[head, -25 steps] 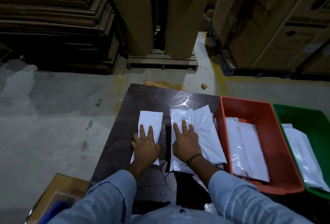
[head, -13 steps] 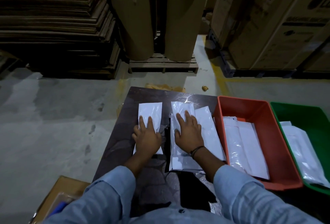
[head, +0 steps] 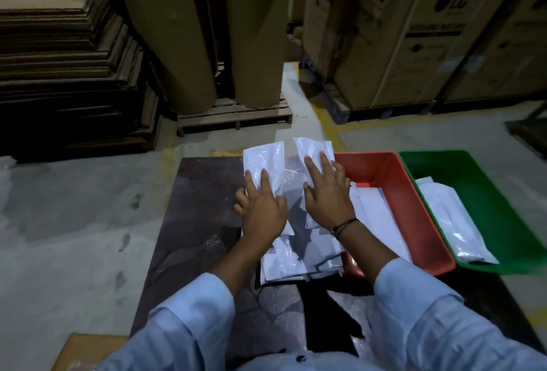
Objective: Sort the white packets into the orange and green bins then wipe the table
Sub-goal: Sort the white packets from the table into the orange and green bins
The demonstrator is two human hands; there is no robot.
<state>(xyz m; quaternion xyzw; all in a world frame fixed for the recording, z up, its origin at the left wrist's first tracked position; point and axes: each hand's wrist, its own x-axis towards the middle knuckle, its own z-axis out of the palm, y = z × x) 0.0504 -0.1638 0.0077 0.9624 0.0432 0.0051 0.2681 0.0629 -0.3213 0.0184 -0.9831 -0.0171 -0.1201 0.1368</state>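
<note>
- While both hands work side by side over the dark table (head: 195, 222), the head view looks down on them from above the blue sleeves (head: 189, 320).
- Left hand (head: 262, 210): fingers spread across the near end of a white packet (head: 263, 160), thumb tucked at its left edge. That packet tips up past the table's far edge, so it looks grasped and raised rather than lying flat, though the pinch itself is hidden under the palm.
- Right hand (head: 327, 199), with a dark wristband (head: 343, 225): fingers fanned over a second packet (head: 309, 148), which also angles up at its far end. It looks like a grasp too; the underside of the hand is out of sight.
- The two packets sit just beside each other, a narrow gap between them, the right one close to the orange bin's far-left corner.
- Beneath the wrists, a loose pile (head: 296, 258) of more white packets lies on the table, overlapping, near the bin's left wall.
- Orange bin (head: 393, 175): right of the hands, on the table, with white packets lying inside along its length.
- Green bin (head: 479, 181): touching the orange one on its right, with a packet or two inside against its left wall.
- Far side of the scene: two big brown paper rolls (head: 177, 33) stand on a pallet (head: 233, 116), flat cardboard sheets (head: 65, 74) are stacked far left, and printed cartons (head: 399, 30) fill the far right, all on a grey concrete floor (head: 74, 207).
</note>
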